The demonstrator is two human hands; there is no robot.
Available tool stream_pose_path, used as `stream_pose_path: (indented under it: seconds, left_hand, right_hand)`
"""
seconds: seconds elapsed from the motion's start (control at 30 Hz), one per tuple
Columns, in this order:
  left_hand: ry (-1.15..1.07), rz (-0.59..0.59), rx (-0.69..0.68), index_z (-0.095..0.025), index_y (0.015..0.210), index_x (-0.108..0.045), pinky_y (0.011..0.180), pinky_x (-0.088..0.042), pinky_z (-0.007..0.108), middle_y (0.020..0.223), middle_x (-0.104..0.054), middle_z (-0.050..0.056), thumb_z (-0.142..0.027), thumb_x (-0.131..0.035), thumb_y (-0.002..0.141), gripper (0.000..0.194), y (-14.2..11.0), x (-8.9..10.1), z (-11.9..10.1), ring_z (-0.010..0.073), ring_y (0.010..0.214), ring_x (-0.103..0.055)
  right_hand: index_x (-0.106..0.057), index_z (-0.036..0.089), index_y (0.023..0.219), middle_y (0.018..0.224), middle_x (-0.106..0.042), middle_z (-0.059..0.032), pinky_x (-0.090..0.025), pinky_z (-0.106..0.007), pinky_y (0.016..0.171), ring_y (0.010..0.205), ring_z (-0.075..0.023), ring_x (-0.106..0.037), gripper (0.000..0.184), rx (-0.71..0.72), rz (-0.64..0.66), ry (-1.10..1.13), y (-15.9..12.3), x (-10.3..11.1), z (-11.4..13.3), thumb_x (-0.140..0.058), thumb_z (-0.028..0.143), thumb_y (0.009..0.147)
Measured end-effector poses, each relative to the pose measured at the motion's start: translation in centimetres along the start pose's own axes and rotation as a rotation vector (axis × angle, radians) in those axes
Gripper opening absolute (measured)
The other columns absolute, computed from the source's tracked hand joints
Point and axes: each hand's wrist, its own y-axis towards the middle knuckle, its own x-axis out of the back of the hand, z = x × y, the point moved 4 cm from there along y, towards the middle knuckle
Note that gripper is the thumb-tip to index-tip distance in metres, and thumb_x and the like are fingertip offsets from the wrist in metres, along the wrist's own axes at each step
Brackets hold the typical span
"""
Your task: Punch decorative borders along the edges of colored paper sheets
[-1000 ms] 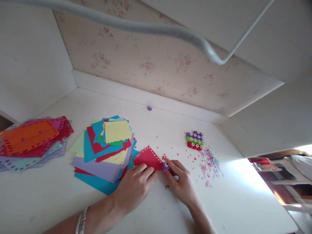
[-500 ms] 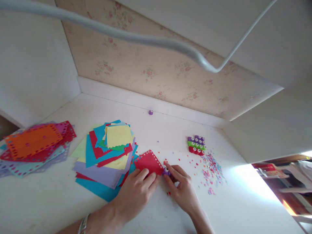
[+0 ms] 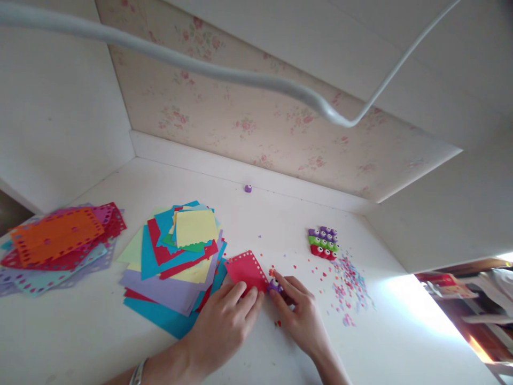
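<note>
Free lane beyond right hand (image 3: 300, 315), between paper stack (image 3: 196, 227) and punch cluster (image 3: 323, 249).

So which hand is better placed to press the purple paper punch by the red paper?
Probably the right hand: it holds the purple paper punch beside the red paper, while the left hand lies on that paper.

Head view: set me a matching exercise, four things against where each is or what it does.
1. Left hand
2. Right hand
3. Orange sheet
4. Confetti

A. Scattered, mostly beside the punch rows
B. Holding a purple punch
C. On top of the left pile
D. Resting on the red sheet

Pairs: 1-D, 2-B, 3-C, 4-A
</note>
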Motion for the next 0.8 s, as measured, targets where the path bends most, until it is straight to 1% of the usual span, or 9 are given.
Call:
stream_pose_path:
  seconds: [0.17,0.3,0.4,0.6,0.8]
  left_hand:
    - [0.018,-0.023,0.006,-0.013,0.127,-0.058,0.087,-0.045,0.034,0.111,-0.067,0.007,-0.017,-0.046,0.095,0.034,-0.12,-0.04,0.08,0.0220,0.100,-0.055]
    - [0.007,-0.031,0.037,-0.013,0.126,-0.058,0.084,-0.046,0.034,0.111,-0.067,0.006,-0.015,-0.045,0.095,0.034,-0.16,-0.10,0.31,0.0223,0.098,-0.055]
    - [-0.003,-0.037,0.018,-0.012,0.126,-0.058,0.085,-0.045,0.035,0.111,-0.067,0.005,-0.014,-0.043,0.095,0.034,-0.15,-0.08,0.25,0.0227,0.099,-0.054]
    - [0.006,-0.050,-0.012,-0.012,0.125,-0.059,0.087,-0.044,0.035,0.109,-0.067,0.006,-0.013,-0.042,0.095,0.034,-0.12,0.02,0.01,0.0226,0.097,-0.054]
    - [0.020,-0.051,-0.021,-0.013,0.125,-0.059,0.086,-0.044,0.035,0.112,-0.066,0.006,-0.014,-0.042,0.095,0.034,-0.11,-0.07,-0.06,0.0225,0.097,-0.055]
  right_hand:
    - [-0.063,0.020,0.125,0.102,-0.066,-0.0089,-0.054,-0.022,0.060,0.077,-0.0158,-0.065,0.037,0.002,0.015,-0.002,0.01,-0.09,0.24,-0.054,0.035,0.092]
    - [-0.062,0.021,0.127,0.101,-0.065,-0.0088,-0.053,-0.023,0.058,0.073,-0.0148,-0.064,0.038,0.000,0.025,0.008,0.01,-0.04,0.33,-0.053,0.035,0.093]
    - [-0.062,0.021,0.127,0.101,-0.065,-0.0086,-0.053,-0.023,0.059,0.070,-0.0144,-0.063,0.038,-0.005,0.022,0.016,0.00,-0.04,0.26,-0.053,0.036,0.093]
    - [-0.062,0.021,0.127,0.102,-0.065,-0.0088,-0.054,-0.025,0.063,0.074,-0.0159,-0.064,0.039,-0.025,0.017,0.026,-0.05,-0.18,-0.18,-0.053,0.038,0.093]
    - [-0.062,0.022,0.127,0.102,-0.065,-0.0078,-0.053,-0.025,0.063,0.075,-0.0159,-0.064,0.039,-0.045,0.014,0.041,-0.04,-0.14,-0.34,-0.053,0.039,0.093]
